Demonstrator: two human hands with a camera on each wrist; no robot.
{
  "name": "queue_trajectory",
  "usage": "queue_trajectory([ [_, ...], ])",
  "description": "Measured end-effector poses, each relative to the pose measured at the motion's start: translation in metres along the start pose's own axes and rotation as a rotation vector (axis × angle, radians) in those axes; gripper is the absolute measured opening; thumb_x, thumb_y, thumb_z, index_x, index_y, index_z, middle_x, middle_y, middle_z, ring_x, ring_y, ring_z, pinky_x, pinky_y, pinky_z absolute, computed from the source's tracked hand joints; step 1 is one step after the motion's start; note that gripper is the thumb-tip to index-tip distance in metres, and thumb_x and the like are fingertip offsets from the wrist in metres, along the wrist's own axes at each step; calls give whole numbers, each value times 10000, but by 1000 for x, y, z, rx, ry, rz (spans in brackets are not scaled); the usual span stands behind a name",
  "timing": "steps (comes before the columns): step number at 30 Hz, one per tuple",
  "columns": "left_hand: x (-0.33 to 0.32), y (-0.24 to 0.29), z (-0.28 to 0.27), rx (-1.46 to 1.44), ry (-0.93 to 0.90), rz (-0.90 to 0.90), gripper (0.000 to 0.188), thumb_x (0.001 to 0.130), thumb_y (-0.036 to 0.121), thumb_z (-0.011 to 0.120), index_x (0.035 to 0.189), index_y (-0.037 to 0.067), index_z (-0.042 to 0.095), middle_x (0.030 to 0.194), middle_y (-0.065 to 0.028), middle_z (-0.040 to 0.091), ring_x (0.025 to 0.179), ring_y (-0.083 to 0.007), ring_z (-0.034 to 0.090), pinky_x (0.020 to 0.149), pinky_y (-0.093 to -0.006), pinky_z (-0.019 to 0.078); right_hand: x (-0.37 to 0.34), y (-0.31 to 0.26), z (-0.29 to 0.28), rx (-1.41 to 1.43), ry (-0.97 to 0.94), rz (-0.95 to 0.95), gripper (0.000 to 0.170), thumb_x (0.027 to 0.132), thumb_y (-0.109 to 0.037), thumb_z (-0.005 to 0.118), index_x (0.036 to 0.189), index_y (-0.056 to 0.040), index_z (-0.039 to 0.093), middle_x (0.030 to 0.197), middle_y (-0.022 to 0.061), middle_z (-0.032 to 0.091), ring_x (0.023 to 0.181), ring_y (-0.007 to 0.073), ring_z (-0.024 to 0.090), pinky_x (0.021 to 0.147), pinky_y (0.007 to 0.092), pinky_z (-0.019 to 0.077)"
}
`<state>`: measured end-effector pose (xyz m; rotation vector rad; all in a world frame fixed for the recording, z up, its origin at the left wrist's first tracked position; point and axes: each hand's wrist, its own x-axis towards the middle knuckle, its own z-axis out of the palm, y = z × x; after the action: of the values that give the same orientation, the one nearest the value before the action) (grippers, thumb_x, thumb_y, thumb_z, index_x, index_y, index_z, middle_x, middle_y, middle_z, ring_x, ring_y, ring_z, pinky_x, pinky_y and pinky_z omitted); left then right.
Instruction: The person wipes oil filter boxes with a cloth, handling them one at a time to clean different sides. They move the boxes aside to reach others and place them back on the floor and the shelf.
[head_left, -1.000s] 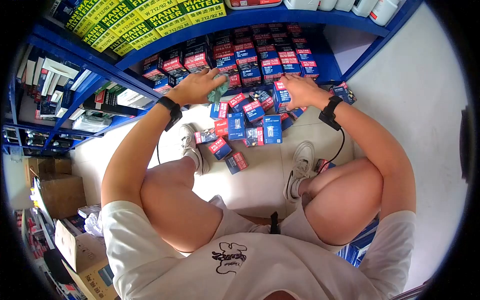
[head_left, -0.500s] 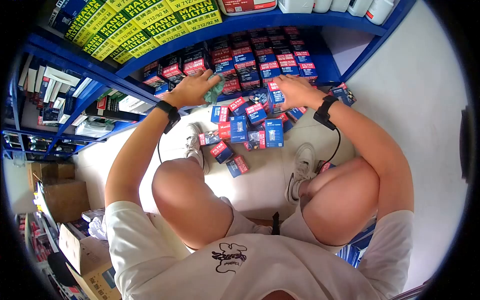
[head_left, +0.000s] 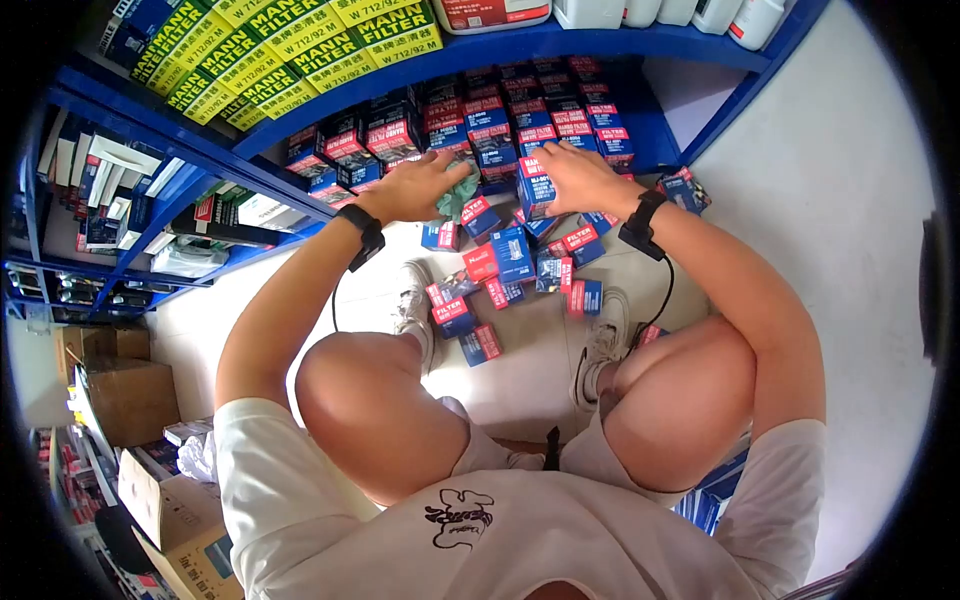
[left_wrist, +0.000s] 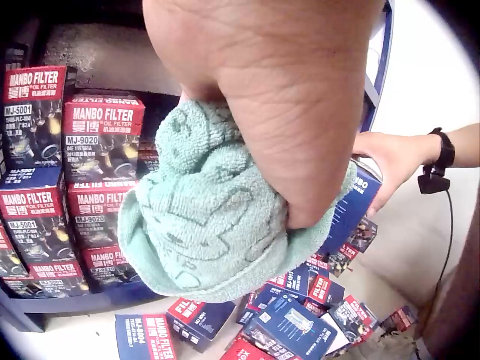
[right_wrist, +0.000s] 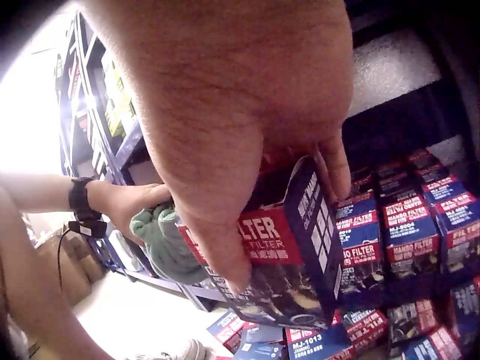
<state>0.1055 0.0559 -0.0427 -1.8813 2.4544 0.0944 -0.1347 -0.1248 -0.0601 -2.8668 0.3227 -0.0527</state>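
My left hand (head_left: 415, 190) grips a crumpled green terry cloth (left_wrist: 210, 217), bunched below the fingers in the left wrist view. Facing it, my right hand (head_left: 582, 182) holds a red and blue oil filter box (right_wrist: 277, 255) between thumb and fingers, above the loose boxes at the shelf's front edge. In the right wrist view the cloth lies close against the box's far side. Below both hands, a jumbled pile of similar filter boxes (head_left: 513, 252) spreads over the floor between the shoes.
Behind the hands, rows of filter boxes (head_left: 490, 130) fill the blue bottom shelf (head_left: 655, 120). Yellow-green filter boxes (head_left: 330, 50) and white bottles (head_left: 757, 20) stand on the shelf above. Cardboard boxes (head_left: 125, 400) sit at the left. A white wall (head_left: 840, 250) rises at the right.
My right hand has carried the filter box to the left, and my left hand has come right with the cloth. Several floor boxes have shifted; one now lies beside the right shoe.
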Motion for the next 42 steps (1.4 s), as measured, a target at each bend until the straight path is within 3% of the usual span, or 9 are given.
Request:
queue_trajectory([
  [5, 13, 8, -5, -7, -16, -22, 744, 685, 190, 795, 1320, 110, 417, 1305, -208, 487, 1161, -416, 561, 881, -495, 551, -1, 3, -2, 12, 40, -25, 773, 607, -240, 882, 1241, 19, 523, 1218, 174, 579, 1176, 365, 550, 993, 437, 491],
  [7, 17, 8, -5, -12, -9, 3, 705, 737, 238, 773, 1353, 180, 436, 1269, -172, 504, 1175, -395, 563, 856, -497, 559, -1, 3, -3, 11, 29, -26, 818, 623, -249, 886, 1295, 21, 506, 1249, 174, 563, 1184, 364, 541, 1010, 421, 475],
  [9, 22, 10, -5, -2, -20, 6, 704, 733, 232, 776, 1348, 177, 439, 1255, -168, 510, 1169, -393, 564, 856, -496, 558, -1, 5, 2, 57, 117, -75, 753, 581, -236, 881, 1200, 21, 537, 1213, 183, 575, 1190, 370, 536, 1007, 439, 489],
  [18, 38, 21, 0, -6, -18, -9, 792, 668, 227, 826, 1338, 101, 424, 1235, -199, 503, 1153, -413, 562, 866, -494, 556, 10, 1, 12, 164, 228, -210, 681, 581, -251, 862, 1079, 57, 515, 1151, 239, 548, 1177, 395, 501, 997, 443, 464],
  [20, 40, 28, 2, -79, 11, -79, 804, 664, 225, 838, 1340, 93, 422, 1231, -206, 501, 1149, -415, 565, 878, -495, 551, 13, 6, 16, 181, 208, -209, 682, 580, -240, 849, 1078, 74, 505, 1149, 248, 541, 1163, 403, 486, 1007, 444, 447],
  [27, 51, 47, 2, -192, 140, -191, 729, 686, 222, 830, 1269, 64, 422, 1220, -239, 518, 1071, -468, 591, 880, -508, 535, 18, 9, 19, 189, 302, -161, 786, 575, -234, 850, 1233, 33, 514, 1211, 215, 564, 1149, 403, 481, 1042, 447, 411],
  [32, 55, 32, 17, -256, 157, -304, 717, 690, 203, 821, 1255, 52, 407, 1244, -250, 511, 1073, -479, 585, 894, -521, 525, 18, -2, 10, 155, 201, -179, 810, 578, -236, 850, 1261, 40, 513, 1217, 216, 567, 1154, 397, 484, 1048, 439, 417],
  [37, 55, 47, 15, -236, 198, -178, 686, 696, 197, 810, 1232, 38, 412, 1194, -246, 518, 1054, -466, 592, 882, -510, 525, 14, 6, 20, 101, 147, -64, 854, 573, -279, 868, 1273, 59, 514, 1255, 213, 563, 1213, 387, 488, 1062, 431, 419],
  [42, 61, 49, 24, -264, 219, -173, 685, 693, 187, 803, 1233, 31, 413, 1157, -248, 528, 1033, -460, 601, 858, -504, 532, 9, 7, 18, 115, 137, -38, 911, 564, -340, 897, 1293, 51, 515, 1274, 195, 571, 1205, 380, 503, 1061, 427, 419],
])
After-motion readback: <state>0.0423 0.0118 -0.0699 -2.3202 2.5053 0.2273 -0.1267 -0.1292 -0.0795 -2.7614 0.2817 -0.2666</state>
